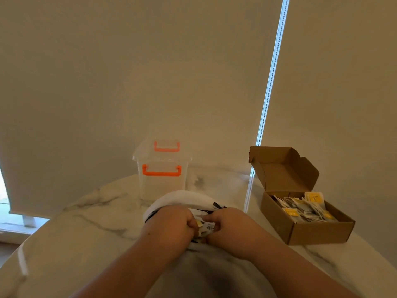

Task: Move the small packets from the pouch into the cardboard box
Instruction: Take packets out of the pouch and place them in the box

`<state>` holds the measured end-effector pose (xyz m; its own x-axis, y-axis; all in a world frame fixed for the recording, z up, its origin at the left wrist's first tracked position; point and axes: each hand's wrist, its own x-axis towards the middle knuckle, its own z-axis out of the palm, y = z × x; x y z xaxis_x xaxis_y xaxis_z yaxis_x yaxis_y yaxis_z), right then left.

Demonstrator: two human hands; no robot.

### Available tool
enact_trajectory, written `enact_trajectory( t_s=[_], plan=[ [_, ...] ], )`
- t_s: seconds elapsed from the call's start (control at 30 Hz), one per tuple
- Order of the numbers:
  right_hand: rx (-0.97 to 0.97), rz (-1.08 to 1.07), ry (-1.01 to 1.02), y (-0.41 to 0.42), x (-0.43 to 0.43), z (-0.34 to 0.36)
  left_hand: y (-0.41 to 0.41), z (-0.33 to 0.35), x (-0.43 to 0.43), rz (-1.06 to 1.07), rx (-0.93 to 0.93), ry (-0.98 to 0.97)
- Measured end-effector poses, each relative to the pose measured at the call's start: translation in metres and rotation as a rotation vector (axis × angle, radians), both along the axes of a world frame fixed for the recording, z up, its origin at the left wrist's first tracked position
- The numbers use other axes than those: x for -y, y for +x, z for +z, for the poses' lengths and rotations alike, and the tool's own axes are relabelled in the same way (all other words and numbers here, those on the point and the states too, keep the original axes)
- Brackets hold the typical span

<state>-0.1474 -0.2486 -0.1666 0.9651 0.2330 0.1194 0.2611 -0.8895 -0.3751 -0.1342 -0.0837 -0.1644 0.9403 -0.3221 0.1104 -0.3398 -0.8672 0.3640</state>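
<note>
two hands meet at the mouth of the pouch (182,197). the left hand (174,222) and the right hand (229,224) are knuckle to knuckle, fingers curled inward, and between them they clench a little bunch of small packets (207,227); white paper with a bit of yellow shows in the gap. how many are in the bunch i cannot tell, since the fingers cover most of it.

the pouch is white cloth with a dark drawstring, lying on the marble table (86,233) right in front of the person, its rim pushed open round both wrists. what is left inside is hidden by the hands and the cloth.

to the right, well apart from the pouch, the cardboard box (318,233) stands with its lid tipped back. a heap of packets (305,208) already lies in it, white and yellow, covering the bottom and reaching close to the rim.

so my reading is that the task is well along: a good share has gone across, this bunch is still at the pouch and has to be carried right and dropped in, and at least one more check of the pouch looks likely.

behind the pouch stands a clear plastic tub (161,183) with orange handles. a bead chain (270,82) hangs down the blind (129,72) to the table.
</note>
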Motion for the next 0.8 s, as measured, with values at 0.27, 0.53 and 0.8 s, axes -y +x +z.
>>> enact_trajectory(
  t_s=[0.27, 0.53, 0.8],
  plan=[
    [-0.041, 0.021, 0.078, -0.002, 0.006, 0.009, -0.007, -0.001, -0.006, 0.008, -0.031, -0.340],
    [-0.074, -0.068, 0.392, -0.008, 0.021, 0.022, -0.004, -0.005, -0.008, 0.078, -0.016, -0.474],
    [-0.166, -0.149, 1.104, -0.011, 0.045, 0.043, 0.001, -0.014, -0.006, 0.098, 0.015, -0.399]
  ],
)
